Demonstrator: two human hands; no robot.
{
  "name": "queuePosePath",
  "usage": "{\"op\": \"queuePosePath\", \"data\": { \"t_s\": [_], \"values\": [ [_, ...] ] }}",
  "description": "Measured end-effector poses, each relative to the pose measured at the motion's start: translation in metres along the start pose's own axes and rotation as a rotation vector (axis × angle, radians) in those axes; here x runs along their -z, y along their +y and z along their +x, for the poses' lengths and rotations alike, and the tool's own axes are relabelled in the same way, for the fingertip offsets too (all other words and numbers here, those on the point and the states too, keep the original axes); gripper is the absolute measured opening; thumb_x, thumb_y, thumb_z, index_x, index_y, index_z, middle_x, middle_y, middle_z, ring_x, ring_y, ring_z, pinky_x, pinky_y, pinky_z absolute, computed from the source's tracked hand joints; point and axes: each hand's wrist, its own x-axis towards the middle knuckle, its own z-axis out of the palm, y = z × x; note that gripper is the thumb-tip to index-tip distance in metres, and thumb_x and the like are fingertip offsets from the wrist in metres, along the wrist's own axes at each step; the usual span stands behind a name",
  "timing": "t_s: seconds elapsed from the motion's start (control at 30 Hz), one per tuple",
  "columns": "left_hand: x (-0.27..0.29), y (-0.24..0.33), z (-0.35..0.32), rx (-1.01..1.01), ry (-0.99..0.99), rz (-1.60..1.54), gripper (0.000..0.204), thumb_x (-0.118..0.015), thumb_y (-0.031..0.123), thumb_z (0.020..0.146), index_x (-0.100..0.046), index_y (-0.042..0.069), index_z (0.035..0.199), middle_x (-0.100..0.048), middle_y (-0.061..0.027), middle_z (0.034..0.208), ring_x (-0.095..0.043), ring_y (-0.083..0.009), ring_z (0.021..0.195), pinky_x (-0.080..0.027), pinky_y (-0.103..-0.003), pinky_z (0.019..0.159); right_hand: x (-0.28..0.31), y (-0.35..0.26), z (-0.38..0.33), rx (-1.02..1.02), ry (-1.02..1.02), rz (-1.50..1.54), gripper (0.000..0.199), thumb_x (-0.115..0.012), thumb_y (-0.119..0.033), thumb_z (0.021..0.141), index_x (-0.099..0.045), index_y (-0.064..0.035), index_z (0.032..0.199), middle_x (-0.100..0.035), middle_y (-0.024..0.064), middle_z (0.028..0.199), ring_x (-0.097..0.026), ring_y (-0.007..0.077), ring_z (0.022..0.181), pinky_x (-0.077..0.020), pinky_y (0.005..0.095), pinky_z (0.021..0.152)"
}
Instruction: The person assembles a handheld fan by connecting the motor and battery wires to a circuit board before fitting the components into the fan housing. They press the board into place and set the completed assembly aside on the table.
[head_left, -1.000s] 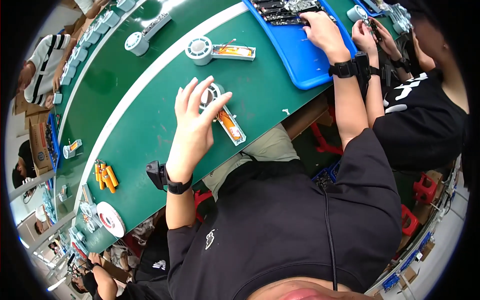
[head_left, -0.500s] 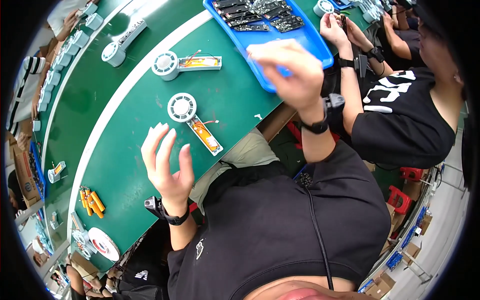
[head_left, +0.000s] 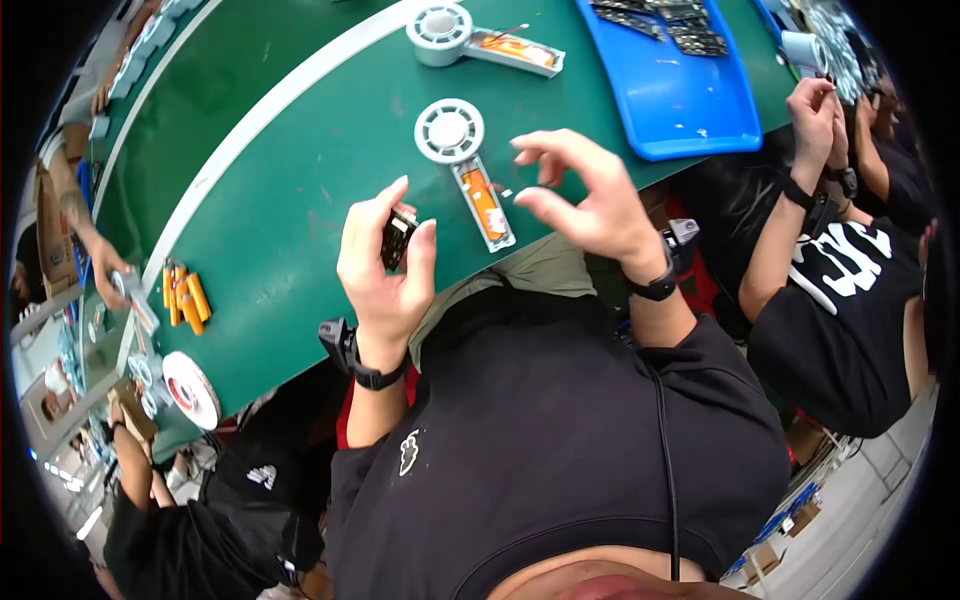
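My left hand [head_left: 385, 265] pinches a small black component [head_left: 398, 238] between thumb and fingers, just above the green table's near edge. My right hand [head_left: 585, 195] hovers to its right with fingers spread and curled, holding nothing that I can see. Between and just beyond the hands lies a white handheld fan body [head_left: 465, 160], its round head away from me and its open handle showing an orange battery. A second such fan [head_left: 480, 38] lies farther back.
A blue tray [head_left: 680, 100] with dark parts sits at the back right. Orange cylinders [head_left: 185, 297] and a tape roll [head_left: 192, 388] lie at the left. Another person's hands [head_left: 815, 105] work at the right; other people sit along the left side of the green table [head_left: 280, 170].
My right hand came back from the blue tray to the fan in front of me. My left hand, open and raised before, now pinches the small black component.
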Motion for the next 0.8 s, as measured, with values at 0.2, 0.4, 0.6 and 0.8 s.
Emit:
{"op": "queuePosePath", "data": {
  "t_s": [0.2, 0.4, 0.6, 0.8],
  "values": [
    [-0.025, 0.007, 0.010, -0.019, -0.166, 0.003, 0.037, -0.075, -0.001, 0.085, -0.067, 0.000, 0.121, -0.064, -0.0106, 0.093, -0.062, -0.0200, 0.077, -0.051, -0.031, 0.070, -0.030, 0.017, 0.007, 0.244, 0.115, 0.027, 0.018, -0.075, -0.001, 0.084, -0.072, -0.0033, 0.101, -0.070, 0.0124, 0.092, -0.067, 0.0285, 0.082, -0.0545, 0.0366, 0.071],
    [-0.043, 0.001, 0.016, -0.022, -0.166, 0.004, 0.022, -0.071, -0.001, 0.090, -0.066, -0.001, 0.111, -0.064, -0.0109, 0.092, -0.062, -0.0201, 0.078, -0.050, -0.031, 0.070, -0.042, 0.034, 0.009, 0.345, 0.130, 0.141, 0.011, -0.074, -0.003, 0.085, -0.071, -0.0032, 0.096, -0.069, 0.0110, 0.087, -0.067, 0.0288, 0.079, -0.0533, 0.0379, 0.069],
    [-0.044, -0.003, 0.013, 0.048, -0.158, 0.068, 0.012, -0.068, 0.000, 0.094, -0.065, -0.002, 0.105, -0.066, -0.0114, 0.092, -0.063, -0.0195, 0.078, -0.051, -0.031, 0.071, -0.041, 0.037, 0.010, 0.295, 0.109, 0.262, 0.010, -0.073, -0.005, 0.086, -0.072, -0.0029, 0.096, -0.069, 0.0100, 0.087, -0.067, 0.0272, 0.077, -0.0524, 0.0371, 0.068],
    [-0.050, -0.009, 0.007, 0.058, -0.151, 0.045, 0.013, -0.066, 0.005, 0.100, -0.064, -0.003, 0.109, -0.066, -0.0064, 0.093, -0.057, -0.0106, 0.076, -0.046, -0.025, 0.067, -0.041, 0.045, 0.007, 0.240, 0.069, 0.277, 0.009, -0.072, -0.009, 0.086, -0.073, -0.0040, 0.094, -0.069, 0.0086, 0.086, -0.067, 0.0252, 0.075, -0.0520, 0.0366, 0.067]
  ]
}}
